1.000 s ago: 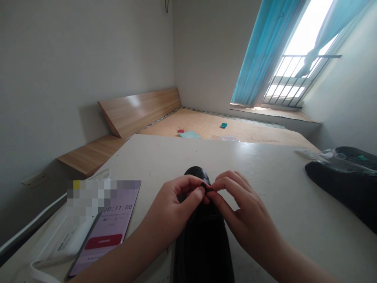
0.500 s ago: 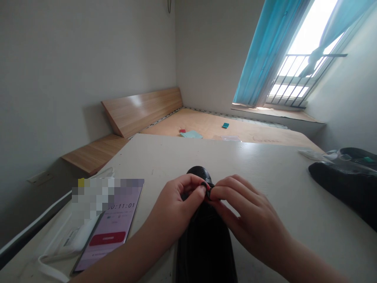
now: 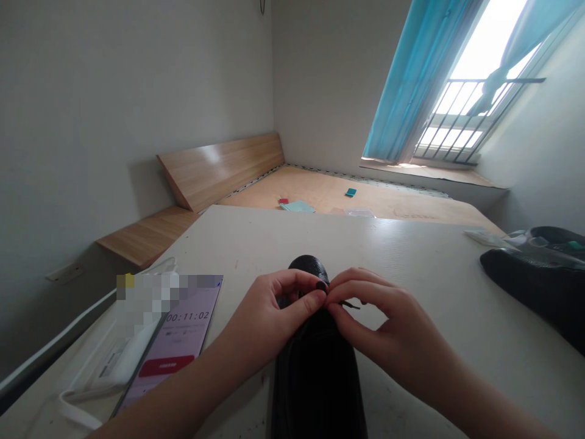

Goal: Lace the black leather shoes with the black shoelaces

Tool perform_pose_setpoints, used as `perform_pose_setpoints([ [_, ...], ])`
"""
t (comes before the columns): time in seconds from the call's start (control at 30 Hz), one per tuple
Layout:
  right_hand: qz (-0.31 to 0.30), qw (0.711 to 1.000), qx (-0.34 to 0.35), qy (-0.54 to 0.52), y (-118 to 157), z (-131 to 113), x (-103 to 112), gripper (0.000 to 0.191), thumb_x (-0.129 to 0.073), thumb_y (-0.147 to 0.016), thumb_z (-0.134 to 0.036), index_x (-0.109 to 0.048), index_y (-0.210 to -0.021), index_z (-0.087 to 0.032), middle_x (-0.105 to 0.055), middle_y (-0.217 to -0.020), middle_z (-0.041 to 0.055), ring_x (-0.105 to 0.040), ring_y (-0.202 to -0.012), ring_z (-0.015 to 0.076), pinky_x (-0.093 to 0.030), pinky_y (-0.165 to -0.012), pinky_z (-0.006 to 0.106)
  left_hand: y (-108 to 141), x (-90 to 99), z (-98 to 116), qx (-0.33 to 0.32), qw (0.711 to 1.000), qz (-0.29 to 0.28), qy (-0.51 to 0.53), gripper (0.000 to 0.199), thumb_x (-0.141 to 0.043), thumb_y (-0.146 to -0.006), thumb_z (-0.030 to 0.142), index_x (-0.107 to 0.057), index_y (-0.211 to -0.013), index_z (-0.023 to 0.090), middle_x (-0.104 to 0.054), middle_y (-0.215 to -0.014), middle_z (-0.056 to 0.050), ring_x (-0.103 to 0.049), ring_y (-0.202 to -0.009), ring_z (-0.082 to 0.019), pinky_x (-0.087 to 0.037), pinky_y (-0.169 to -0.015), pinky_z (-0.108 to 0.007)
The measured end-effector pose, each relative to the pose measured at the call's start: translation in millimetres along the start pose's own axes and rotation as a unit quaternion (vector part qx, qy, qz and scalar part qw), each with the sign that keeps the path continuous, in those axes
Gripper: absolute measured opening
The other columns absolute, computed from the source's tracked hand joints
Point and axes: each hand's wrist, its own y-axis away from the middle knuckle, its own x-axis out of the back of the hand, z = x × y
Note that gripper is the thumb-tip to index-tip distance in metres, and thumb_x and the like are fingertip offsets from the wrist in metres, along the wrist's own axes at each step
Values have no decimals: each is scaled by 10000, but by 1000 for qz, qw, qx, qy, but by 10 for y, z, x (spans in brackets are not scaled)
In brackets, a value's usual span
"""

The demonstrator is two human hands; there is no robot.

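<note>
A black shoe (image 3: 320,378) stands on the white table, its toe pointing away from me and its opening towards me. Over its front part, both my hands meet with fingertips nearly touching. My left hand (image 3: 286,305) pinches a black shoelace between thumb and forefinger; a small dark rounded bit of it shows at the fingertips. Closed too, my right hand (image 3: 372,305) pinches the same black shoelace (image 3: 351,305), whose thin tip sticks out to the right past the fingers. The fingers hide most of the lace and the shoe's upper.
On the left lie a phone (image 3: 183,335) with a running timer and a white power bank (image 3: 121,366) with a white cable. Another black shoe (image 3: 525,286) and clear plastic (image 3: 498,239) are at the right. Beyond the white table (image 3: 256,228) is a bed board (image 3: 320,183).
My right fingers have shifted slightly and rounded out, and the lace tip now shows to their right. My left hand keeps its pinch. The shoe stays in place.
</note>
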Motion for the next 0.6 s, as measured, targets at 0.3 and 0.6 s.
perform_pose_setpoints([
  [0.3,5,980,-194,-48,-10,12,-78,35,-562,-740,-237,-559,-773,-228,-566,-751,-26,-497,-722,148,-379,-684,312,42,-15,26,-58,992,34,-107,149,-610,-755,297,-695,-851,221,-613,-740,19,-526,-689,-133,-403,-651,-258],
  [0.6,-10,982,-157,-106,-13,81,-99,133,-578,-772,-255,-515,-667,-203,-573,-872,24,-512,-908,193,-382,-804,350,62,10,-8,-171,976,38,-130,114,-611,-778,190,-688,-841,244,-658,-845,16,-584,-845,-155,-447,-776,-290],
])
